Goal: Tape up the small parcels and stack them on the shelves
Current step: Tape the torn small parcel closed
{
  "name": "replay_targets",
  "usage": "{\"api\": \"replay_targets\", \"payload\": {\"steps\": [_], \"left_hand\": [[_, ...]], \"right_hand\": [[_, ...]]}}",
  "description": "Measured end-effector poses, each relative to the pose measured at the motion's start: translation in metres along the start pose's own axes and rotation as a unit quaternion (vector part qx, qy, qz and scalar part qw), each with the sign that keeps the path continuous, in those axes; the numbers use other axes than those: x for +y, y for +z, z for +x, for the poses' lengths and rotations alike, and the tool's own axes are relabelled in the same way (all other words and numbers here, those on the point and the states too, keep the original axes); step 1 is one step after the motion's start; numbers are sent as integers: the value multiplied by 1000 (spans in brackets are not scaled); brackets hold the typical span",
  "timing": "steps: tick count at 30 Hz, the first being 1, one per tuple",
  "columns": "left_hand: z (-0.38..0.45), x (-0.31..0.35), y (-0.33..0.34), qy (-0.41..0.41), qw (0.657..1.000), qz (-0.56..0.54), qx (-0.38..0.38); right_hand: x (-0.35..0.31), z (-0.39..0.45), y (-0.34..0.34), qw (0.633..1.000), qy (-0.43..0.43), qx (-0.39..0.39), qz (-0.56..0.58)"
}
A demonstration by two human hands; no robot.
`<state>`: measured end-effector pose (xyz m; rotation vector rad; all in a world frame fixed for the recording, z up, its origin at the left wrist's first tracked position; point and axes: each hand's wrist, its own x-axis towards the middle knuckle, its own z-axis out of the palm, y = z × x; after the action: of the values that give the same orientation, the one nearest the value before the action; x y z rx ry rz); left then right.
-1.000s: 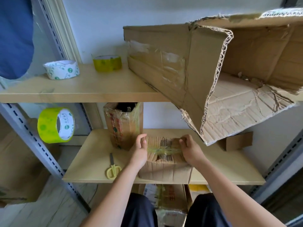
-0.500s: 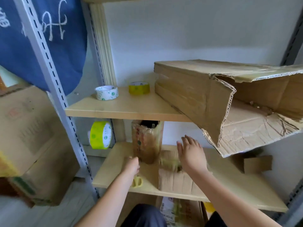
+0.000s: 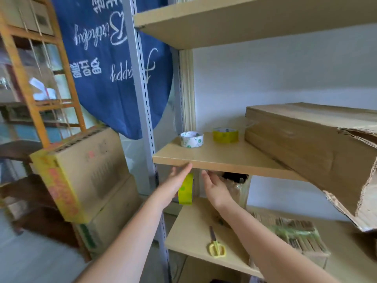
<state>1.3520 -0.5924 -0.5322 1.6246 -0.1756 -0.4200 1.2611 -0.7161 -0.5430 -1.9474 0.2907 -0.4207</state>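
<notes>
Both hands reach up toward the yellow-green tape roll (image 3: 186, 189) that hangs under the front edge of the middle shelf (image 3: 220, 160), and neither grip holds anything: the left hand (image 3: 177, 180) has its fingers straight and sits in front of the roll, the right hand (image 3: 214, 187) is loosely spread just beside it. The small parcel (image 3: 295, 240) lies on the lower shelf (image 3: 191, 231), well apart from the hands, a green band across its top; yellow scissors (image 3: 216, 247) lie near it. This looks like fetching more tape. Next, I judge, one hand must clasp the roll, lift it free and carry it down to the parcel.
</notes>
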Motion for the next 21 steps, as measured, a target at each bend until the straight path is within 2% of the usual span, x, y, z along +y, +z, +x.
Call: {"api": "replay_targets", "payload": {"steps": [4,8,13,17,21], "left_hand": [[-22,9,-6,25,997,-20,-65],[-45,37,-12,-46,994,-51,-89],[-65,69,-7,-62,996,-37,-60],[-72,71,3,-78,994,-61,-39],[-85,73,11,-63,995,-37,-72]], "right_hand": [[-18,1,9,996,54,-1,74],[-42,5,15,978,141,-6,155],[-68,14,24,911,243,-35,333],[-71,12,14,915,245,-17,320],[-72,16,-6,928,223,-36,296]]}}
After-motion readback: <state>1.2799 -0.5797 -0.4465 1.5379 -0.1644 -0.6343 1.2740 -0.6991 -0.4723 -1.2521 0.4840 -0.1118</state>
